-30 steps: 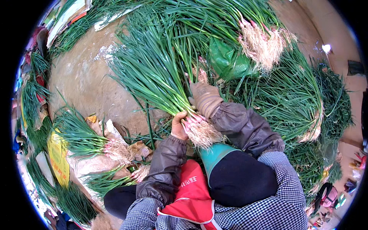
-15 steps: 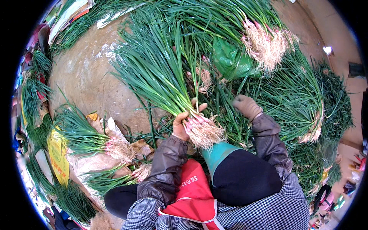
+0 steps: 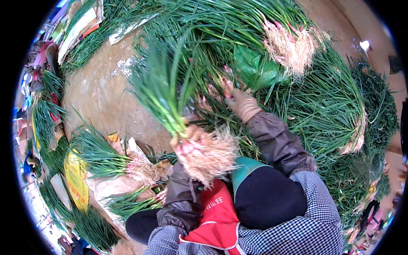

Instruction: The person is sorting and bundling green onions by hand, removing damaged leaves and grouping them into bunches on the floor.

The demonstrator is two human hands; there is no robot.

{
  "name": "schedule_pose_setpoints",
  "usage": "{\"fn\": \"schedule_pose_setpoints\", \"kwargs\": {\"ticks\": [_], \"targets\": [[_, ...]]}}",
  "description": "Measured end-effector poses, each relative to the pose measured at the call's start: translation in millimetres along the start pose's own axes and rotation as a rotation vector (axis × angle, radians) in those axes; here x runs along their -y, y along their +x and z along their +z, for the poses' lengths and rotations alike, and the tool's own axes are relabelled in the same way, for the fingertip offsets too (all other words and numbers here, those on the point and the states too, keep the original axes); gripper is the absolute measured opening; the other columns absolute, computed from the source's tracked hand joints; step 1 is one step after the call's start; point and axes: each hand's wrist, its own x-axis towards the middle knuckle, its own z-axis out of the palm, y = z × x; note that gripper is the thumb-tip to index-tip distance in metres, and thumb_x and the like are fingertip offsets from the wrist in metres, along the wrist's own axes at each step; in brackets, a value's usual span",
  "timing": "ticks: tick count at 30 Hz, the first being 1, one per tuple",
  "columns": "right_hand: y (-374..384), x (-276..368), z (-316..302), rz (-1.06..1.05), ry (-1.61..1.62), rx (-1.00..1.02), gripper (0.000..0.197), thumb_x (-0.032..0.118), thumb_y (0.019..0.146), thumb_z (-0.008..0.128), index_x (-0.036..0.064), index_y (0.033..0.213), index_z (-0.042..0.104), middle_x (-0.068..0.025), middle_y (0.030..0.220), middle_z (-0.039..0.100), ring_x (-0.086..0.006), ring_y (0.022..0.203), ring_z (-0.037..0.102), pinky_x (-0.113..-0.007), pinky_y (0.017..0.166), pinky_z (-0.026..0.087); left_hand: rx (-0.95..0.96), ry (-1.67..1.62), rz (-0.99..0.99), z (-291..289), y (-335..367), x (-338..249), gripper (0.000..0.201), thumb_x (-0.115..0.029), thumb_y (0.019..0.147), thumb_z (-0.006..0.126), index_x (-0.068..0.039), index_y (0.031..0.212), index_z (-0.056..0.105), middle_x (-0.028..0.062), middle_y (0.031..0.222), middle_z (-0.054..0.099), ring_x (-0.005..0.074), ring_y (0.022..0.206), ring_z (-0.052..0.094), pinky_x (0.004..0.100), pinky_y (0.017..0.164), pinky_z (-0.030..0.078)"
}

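My left hand (image 3: 189, 138) is wrapped round a thick bunch of scallions (image 3: 163, 97), just above my lap. The bunch has long green leaves, pink bulbs and a mass of pale roots that hides part of the hand; its leaves are blurred. My right hand (image 3: 243, 105), in a tan glove, reaches forward to loose scallions (image 3: 227, 84) lying beside a green plastic bag (image 3: 253, 68). Its fingertips are closed at a pink bulb there.
More scallions with bushy roots (image 3: 293, 46) lie beyond the green bag. A large heap of scallions (image 3: 323, 110) spreads on my right. At left, smaller bunches (image 3: 102, 155) rest on pale sheeting beside a yellow bag (image 3: 76, 180). The brown floor (image 3: 102, 93) shows ahead-left.
My left hand has swung the bunch left and nearer to me, its roots rising toward the view. My right hand has moved left and forward onto the loose scallions.
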Motion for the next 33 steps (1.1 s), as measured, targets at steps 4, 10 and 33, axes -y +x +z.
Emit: {"fn": "schedule_pose_setpoints", "kwargs": {"ticks": [4,10,33], "targets": [[-18.1,-24.6,-21.0,0.073,0.110,-0.074,0.033,0.032,0.082,0.062,0.0060,0.101,0.057,-0.0170,0.082,0.063,-0.0302,0.075,0.062,-0.038,0.068,0.048,0.057,0.061,0.048,-7.6,3.7,-25.2,0.046,-0.026,0.083,0.059,-0.012,0.124,0.043,-0.0009,0.093,0.053,0.0165,0.089,0.049,0.0436,0.081,0.044],[-67.3,17.9,-41.1,0.090,0.218,0.092,0.031,0.028,0.082,0.061,0.0062,0.104,0.056,-0.0180,0.092,0.063,-0.0333,0.085,0.061,-0.040,0.075,0.047,-0.277,0.199,-0.197,-56.5,-6.5,-6.0,0.047,-0.026,0.078,0.059,-0.005,0.120,0.052,0.0189,0.130,0.048,0.0304,0.115,0.050,0.0528,0.105,0.030],[-39.2,13.6,32.9,0.141,-0.269,0.300,0.029,0.026,0.083,0.049,0.0037,0.080,0.068,-0.0181,0.084,0.066,-0.0349,0.081,0.065,-0.043,0.068,0.051,-0.476,0.301,-0.440,-85.6,-23.1,18.2,0.042,-0.022,0.076,0.055,0.000,0.112,0.055,0.0203,0.107,0.061,0.0407,0.098,0.058,0.0548,0.089,0.044]]}}
